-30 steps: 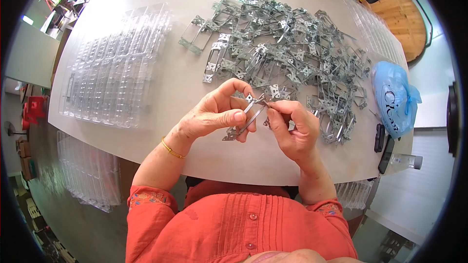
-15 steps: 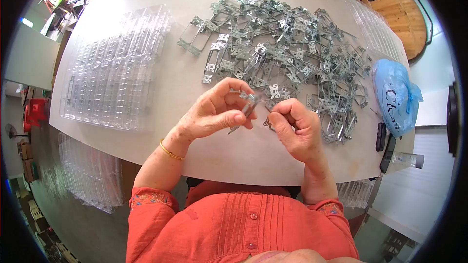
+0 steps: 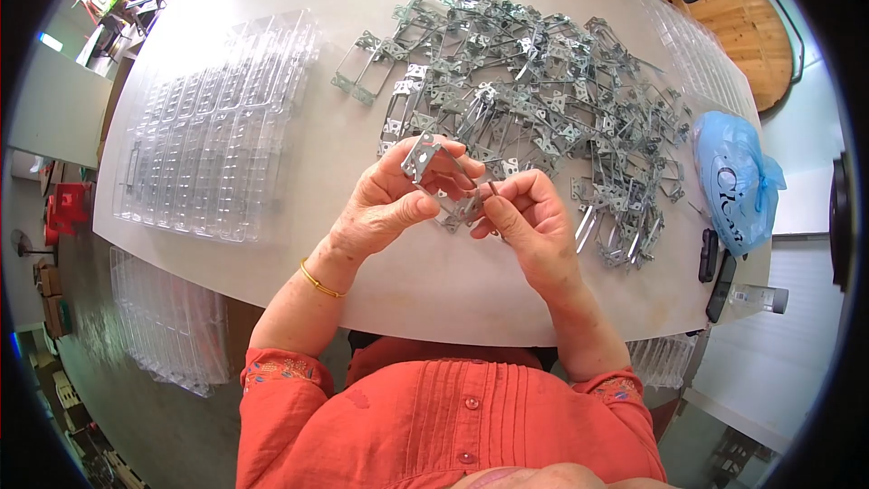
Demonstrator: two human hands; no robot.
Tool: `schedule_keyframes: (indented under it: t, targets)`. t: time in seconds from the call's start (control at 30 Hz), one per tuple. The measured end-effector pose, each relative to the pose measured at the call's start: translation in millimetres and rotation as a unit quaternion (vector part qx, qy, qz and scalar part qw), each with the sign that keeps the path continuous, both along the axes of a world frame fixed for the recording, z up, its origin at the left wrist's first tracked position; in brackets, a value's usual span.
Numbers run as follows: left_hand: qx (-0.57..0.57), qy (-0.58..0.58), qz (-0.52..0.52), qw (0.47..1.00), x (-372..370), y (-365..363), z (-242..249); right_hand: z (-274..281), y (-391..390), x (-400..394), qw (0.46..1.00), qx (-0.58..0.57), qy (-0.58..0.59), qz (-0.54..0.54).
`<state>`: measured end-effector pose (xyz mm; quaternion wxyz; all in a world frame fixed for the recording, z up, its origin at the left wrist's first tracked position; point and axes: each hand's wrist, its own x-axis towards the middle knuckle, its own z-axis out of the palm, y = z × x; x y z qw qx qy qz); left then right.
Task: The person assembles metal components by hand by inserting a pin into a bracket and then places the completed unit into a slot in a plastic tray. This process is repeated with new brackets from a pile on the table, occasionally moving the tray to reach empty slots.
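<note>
A metal wire-and-plate bracket (image 3: 420,158) is held up between my hands above the near part of the table. One flat punched plate of it faces up at my left fingertips, and thin rods run from there toward the lower right. My left hand (image 3: 387,197) curls its fingers around the bracket, thumb held a little apart. With thumb and index finger, my right hand (image 3: 532,225) pinches the bracket's other end, partly hidden by the fingers. Just beyond both hands lies a tangled pile of similar metal brackets (image 3: 534,81).
Stacked clear plastic trays (image 3: 213,127) lie on the table's left, more trays (image 3: 701,54) at far right. A blue plastic bag (image 3: 738,181) sits at the right edge, near a black phone-like object (image 3: 720,286) and a clear bottle (image 3: 756,297). Other plastic trays (image 3: 172,321) stand below the left edge.
The bracket has turned so that its plate now faces up at my left fingers. My right hand has moved left and up, closer to my left hand.
</note>
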<state>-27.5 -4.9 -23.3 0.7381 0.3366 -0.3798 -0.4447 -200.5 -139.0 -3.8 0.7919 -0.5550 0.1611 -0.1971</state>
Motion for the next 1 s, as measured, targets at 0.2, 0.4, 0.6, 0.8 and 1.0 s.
schedule_keyframes:
  t: [0.2,0.4,0.6,0.8,1.0]
  targets:
    - [0.0,-0.01,-0.003,1.0,-6,-4,7,5,-6,-2,0.999,0.006,-0.015,-0.05]
    - [0.066,0.102,-0.097,0.988,5,2,7,11,-18,-10,0.979,-0.18,-0.052,-0.085]
    - [0.01,-0.363,0.114,0.925,4,-1,13,12,-21,-11,0.979,-0.195,-0.011,-0.062]
    - [0.059,-0.334,0.039,0.94,-4,3,18,14,-27,-13,0.98,-0.2,-0.018,0.0]
    - [0.214,-0.072,-0.117,0.967,-7,7,28,8,-26,-15,0.963,-0.26,-0.056,0.033]
